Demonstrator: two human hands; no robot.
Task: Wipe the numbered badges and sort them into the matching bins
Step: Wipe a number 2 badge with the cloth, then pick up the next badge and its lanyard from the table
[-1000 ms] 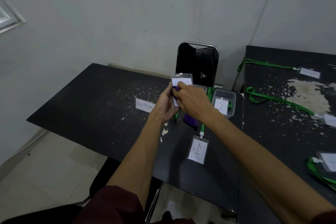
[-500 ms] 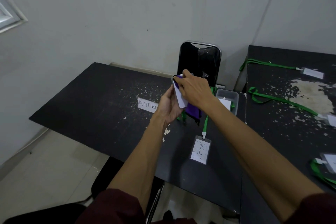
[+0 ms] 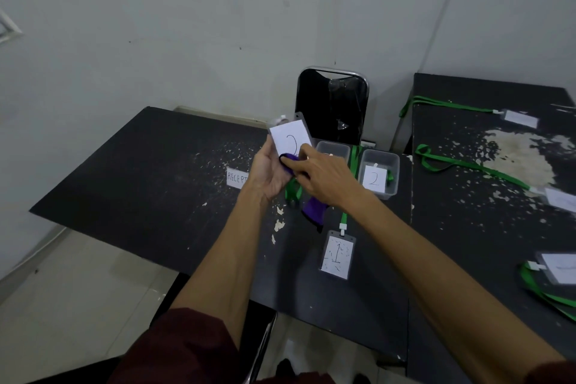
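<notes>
My left hand (image 3: pixel 268 172) holds up a badge marked 2 (image 3: pixel 290 138) above the black table (image 3: pixel 162 171), its green lanyard (image 3: pixel 293 192) hanging below. My right hand (image 3: pixel 327 179) grips a purple cloth (image 3: pixel 314 209) and presses it on the lower part of that badge. A badge marked 1 (image 3: pixel 337 256) lies flat on the table near me with a green lanyard. Two clear bins stand behind my hands: one (image 3: pixel 333 149) partly hidden, and one labelled 2 (image 3: pixel 378 172) on the right.
A white label reading RECEPT (image 3: pixel 236 178) lies on the table left of my hands. A black chair (image 3: pixel 333 103) stands against the wall. The right-hand table (image 3: pixel 486 221) carries several more badges with green lanyards (image 3: pixel 452 162).
The badge has turned so its face with the 2 shows toward me. My right hand with the cloth slid down from the badge's top to its lower edge.
</notes>
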